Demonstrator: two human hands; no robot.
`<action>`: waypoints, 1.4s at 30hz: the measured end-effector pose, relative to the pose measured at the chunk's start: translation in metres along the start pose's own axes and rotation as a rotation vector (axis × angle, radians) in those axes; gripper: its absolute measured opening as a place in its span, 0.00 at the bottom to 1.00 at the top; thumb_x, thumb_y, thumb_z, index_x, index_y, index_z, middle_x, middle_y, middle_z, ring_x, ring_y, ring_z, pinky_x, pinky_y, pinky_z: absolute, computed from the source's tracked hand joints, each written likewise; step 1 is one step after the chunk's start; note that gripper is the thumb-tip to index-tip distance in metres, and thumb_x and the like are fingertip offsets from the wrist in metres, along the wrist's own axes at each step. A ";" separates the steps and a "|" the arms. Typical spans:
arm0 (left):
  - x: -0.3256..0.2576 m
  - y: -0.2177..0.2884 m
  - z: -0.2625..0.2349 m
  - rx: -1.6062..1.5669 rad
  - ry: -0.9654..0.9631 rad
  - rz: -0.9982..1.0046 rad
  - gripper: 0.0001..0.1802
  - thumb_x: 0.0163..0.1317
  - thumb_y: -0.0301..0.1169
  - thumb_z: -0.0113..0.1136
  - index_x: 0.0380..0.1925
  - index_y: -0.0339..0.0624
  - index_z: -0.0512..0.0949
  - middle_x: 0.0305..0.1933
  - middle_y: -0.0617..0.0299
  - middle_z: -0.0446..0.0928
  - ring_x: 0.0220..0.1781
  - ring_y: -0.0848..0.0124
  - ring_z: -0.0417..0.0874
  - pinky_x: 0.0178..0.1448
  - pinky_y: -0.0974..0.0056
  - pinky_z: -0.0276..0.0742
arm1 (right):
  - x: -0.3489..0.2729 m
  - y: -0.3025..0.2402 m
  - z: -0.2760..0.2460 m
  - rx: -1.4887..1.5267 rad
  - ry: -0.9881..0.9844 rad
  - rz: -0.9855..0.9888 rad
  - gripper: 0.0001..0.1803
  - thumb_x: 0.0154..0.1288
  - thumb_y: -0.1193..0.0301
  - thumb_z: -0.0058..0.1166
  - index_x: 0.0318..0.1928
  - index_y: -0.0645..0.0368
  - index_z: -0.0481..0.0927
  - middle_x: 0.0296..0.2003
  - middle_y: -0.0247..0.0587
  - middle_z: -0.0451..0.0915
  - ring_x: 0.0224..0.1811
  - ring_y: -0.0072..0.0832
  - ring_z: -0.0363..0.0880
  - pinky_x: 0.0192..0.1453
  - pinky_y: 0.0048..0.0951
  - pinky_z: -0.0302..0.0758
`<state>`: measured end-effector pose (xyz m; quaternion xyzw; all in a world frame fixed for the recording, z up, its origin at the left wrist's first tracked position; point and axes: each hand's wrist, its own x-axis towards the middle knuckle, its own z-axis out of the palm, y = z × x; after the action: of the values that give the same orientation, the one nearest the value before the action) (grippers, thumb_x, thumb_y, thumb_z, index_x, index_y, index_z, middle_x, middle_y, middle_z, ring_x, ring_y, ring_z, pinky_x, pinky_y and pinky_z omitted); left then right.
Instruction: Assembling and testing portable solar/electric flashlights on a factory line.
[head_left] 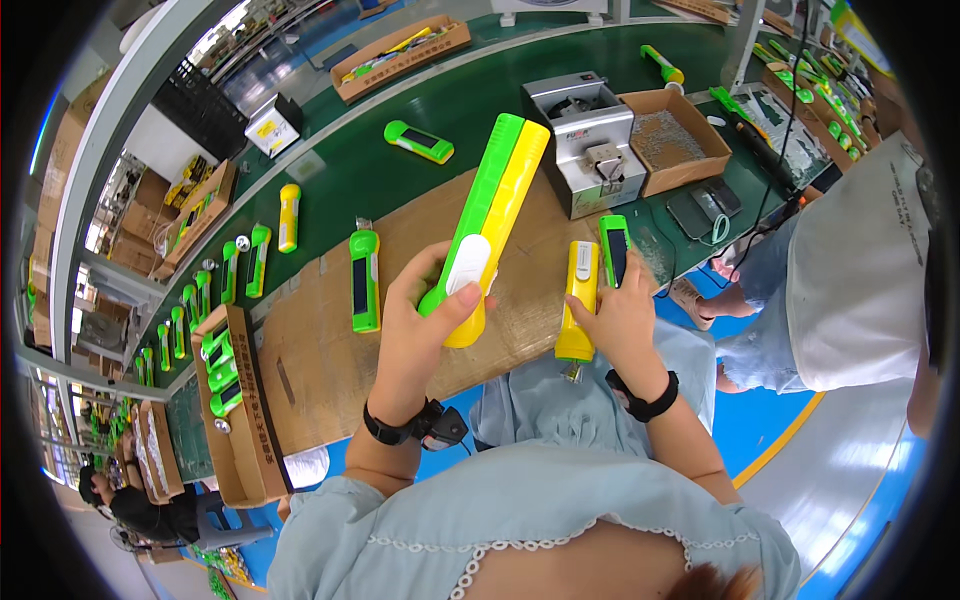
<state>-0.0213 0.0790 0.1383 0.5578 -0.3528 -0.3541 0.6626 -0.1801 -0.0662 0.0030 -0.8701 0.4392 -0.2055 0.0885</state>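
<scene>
My left hand (412, 315) is closed around a green and yellow flashlight (505, 185) with a white switch, raised at a slant above the cardboard sheet. The thumb lies beside the switch. Lower on the right, my right hand (630, 325) has its thumb and fingers apart. Its thumb touches the side of a yellow flashlight body (581, 262), which has a pale switch and a metal piece at its near end. The fingertips reach a green flashlight body (612, 235) with a dark panel, partly covered by the hand. Another green body with a dark panel (365, 285) lies left of my left hand.
A grey metal machine (580, 180) and an open carton of small parts (685, 130) stand beyond my right hand. A long carton (245, 440) at left holds several green flashlight bodies. More lie along the green bench (330, 185). Another person (850, 270) is at right.
</scene>
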 end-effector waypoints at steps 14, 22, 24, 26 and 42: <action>0.044 0.016 0.041 0.803 0.228 0.984 0.28 0.35 0.20 0.69 0.43 0.38 0.75 0.41 0.55 0.75 0.41 0.61 0.74 0.45 0.63 0.71 | 0.029 -0.012 0.028 -0.157 0.095 0.096 0.26 0.56 0.49 0.52 0.26 0.64 0.84 0.56 0.53 0.65 0.54 0.46 0.66 0.52 0.41 0.69; 0.058 0.002 0.029 0.831 0.282 1.264 0.28 0.33 0.19 0.65 0.42 0.49 0.78 0.42 0.61 0.73 0.42 0.62 0.75 0.48 0.60 0.66 | 0.030 -0.015 0.026 -0.149 0.027 0.142 0.25 0.57 0.51 0.51 0.28 0.63 0.83 0.55 0.54 0.67 0.52 0.46 0.69 0.49 0.40 0.72; 0.056 0.001 0.026 0.851 0.279 1.304 0.26 0.36 0.19 0.65 0.41 0.51 0.77 0.41 0.61 0.72 0.42 0.62 0.74 0.48 0.59 0.68 | 0.032 -0.014 0.024 -0.169 -0.015 0.158 0.24 0.57 0.51 0.51 0.32 0.63 0.83 0.54 0.53 0.68 0.51 0.44 0.70 0.49 0.40 0.72; 0.055 0.001 0.027 0.808 0.308 1.342 0.25 0.38 0.20 0.66 0.41 0.50 0.75 0.41 0.61 0.72 0.42 0.61 0.74 0.47 0.59 0.69 | 0.027 -0.009 0.025 0.021 0.116 0.038 0.20 0.56 0.58 0.55 0.40 0.63 0.80 0.49 0.51 0.72 0.49 0.43 0.72 0.48 0.40 0.72; 0.050 -0.011 0.028 0.765 0.139 1.468 0.25 0.43 0.27 0.67 0.43 0.49 0.69 0.40 0.65 0.75 0.43 0.65 0.77 0.48 0.59 0.69 | 0.000 -0.028 -0.142 1.295 0.518 -0.502 0.33 0.47 0.57 0.68 0.47 0.65 0.70 0.47 0.53 0.72 0.47 0.38 0.75 0.52 0.35 0.71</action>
<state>-0.0210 0.0205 0.1347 0.3933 -0.6814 0.3478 0.5100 -0.2213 -0.0459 0.1398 -0.6416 0.0249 -0.6361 0.4278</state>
